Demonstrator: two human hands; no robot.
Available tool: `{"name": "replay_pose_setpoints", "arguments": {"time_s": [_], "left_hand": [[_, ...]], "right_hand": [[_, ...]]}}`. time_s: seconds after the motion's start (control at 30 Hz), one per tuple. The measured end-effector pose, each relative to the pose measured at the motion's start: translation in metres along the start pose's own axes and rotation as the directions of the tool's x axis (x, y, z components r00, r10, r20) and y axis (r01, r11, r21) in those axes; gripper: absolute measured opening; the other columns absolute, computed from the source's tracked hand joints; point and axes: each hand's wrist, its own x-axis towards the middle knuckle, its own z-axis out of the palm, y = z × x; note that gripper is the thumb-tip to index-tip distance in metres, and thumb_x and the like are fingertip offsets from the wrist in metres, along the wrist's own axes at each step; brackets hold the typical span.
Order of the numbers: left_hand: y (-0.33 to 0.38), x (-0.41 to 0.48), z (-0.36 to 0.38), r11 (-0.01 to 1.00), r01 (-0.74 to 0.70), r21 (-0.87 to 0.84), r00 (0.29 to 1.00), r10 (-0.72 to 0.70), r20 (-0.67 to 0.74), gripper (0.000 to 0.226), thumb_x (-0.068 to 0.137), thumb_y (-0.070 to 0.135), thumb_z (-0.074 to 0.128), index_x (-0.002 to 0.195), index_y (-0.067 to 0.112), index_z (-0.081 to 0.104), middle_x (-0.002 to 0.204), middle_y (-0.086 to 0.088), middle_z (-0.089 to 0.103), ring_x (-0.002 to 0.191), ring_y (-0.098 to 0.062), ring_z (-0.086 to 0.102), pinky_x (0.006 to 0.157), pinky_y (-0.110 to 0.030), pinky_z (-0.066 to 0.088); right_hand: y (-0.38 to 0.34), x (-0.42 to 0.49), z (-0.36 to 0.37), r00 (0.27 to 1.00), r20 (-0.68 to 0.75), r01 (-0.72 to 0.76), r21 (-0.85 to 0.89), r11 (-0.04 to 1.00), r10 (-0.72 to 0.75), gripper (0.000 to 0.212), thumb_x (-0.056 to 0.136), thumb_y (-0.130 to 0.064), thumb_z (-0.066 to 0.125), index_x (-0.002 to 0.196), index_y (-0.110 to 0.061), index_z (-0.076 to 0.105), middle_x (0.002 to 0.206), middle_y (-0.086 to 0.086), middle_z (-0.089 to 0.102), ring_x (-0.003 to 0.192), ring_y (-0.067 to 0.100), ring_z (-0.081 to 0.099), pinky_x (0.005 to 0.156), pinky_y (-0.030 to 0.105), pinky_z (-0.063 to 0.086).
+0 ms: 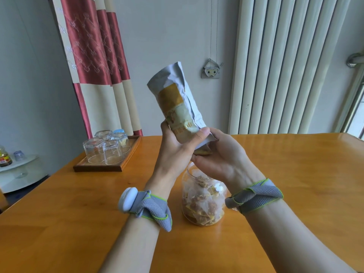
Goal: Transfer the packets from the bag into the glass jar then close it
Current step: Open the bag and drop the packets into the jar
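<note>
Below your fingers (201, 134) the glass jar (184, 194) is half-full of packets (202, 205); left hand (177, 148) and right hand (222, 158) grip the bag (175, 99); closing remains.

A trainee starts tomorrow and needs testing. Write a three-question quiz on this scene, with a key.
1. The left hand grips the bag. Where does the bag's mouth point? A) straight up B) down over the glass jar C) sideways, to the person's left
2. True or false: the glass jar is shut with a lid.
3. Fill in: the upturned drinking glasses stand on a wooden ____.
Key: 1 B. 2 False: its mouth is open, with packets inside. 3 tray.
</note>
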Motion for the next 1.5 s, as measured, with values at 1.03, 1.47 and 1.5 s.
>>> {"name": "replay_pose_setpoints", "arguments": {"time_s": [1.03, 1.47, 1.5], "left_hand": [[-0.009, 0.001, -0.009, 0.717, 0.522, -0.462, 0.815, -0.578, 0.024, 0.053, 0.076, 0.050, 0.089, 0.112, 0.014, 0.075, 0.114, -0.015, 0.080, 0.096, -0.029, 0.080, 0.088, -0.044, 0.066], [-0.003, 0.000, -0.009, 0.666, 0.547, -0.506, 0.791, -0.609, 0.054, 0.058, 0.077, 0.048, 0.089, 0.120, 0.012, 0.072, 0.119, -0.020, 0.076, 0.105, -0.038, 0.077, 0.068, -0.036, 0.066], [-0.003, 0.000, -0.010, 0.666, 0.547, -0.508, 0.791, -0.609, 0.052, 0.059, 0.076, 0.048, 0.090, 0.120, 0.012, 0.072, 0.116, -0.020, 0.076, 0.096, -0.036, 0.077, 0.064, -0.036, 0.066]], "right_hand": [[-0.035, -0.011, -0.022, 0.950, -0.039, 0.047, -0.963, 0.267, -0.309, 0.006, 0.089, 0.006, 0.072, 0.091, 0.012, 0.069, 0.069, 0.019, 0.075, 0.065, 0.031, 0.072, 0.066, 0.032, 0.066], [-0.053, -0.028, -0.014, 0.965, 0.065, -0.066, -0.879, -0.473, -0.255, 0.030, 0.076, -0.025, 0.090, 0.099, -0.027, 0.072, 0.097, -0.005, 0.071, 0.069, 0.011, 0.076, 0.066, 0.028, 0.056], [-0.053, -0.028, -0.014, 0.963, 0.089, -0.048, -0.871, -0.490, -0.253, 0.023, 0.077, -0.021, 0.089, 0.092, -0.026, 0.072, 0.091, -0.004, 0.073, 0.067, 0.010, 0.075, 0.065, 0.027, 0.055]]}}
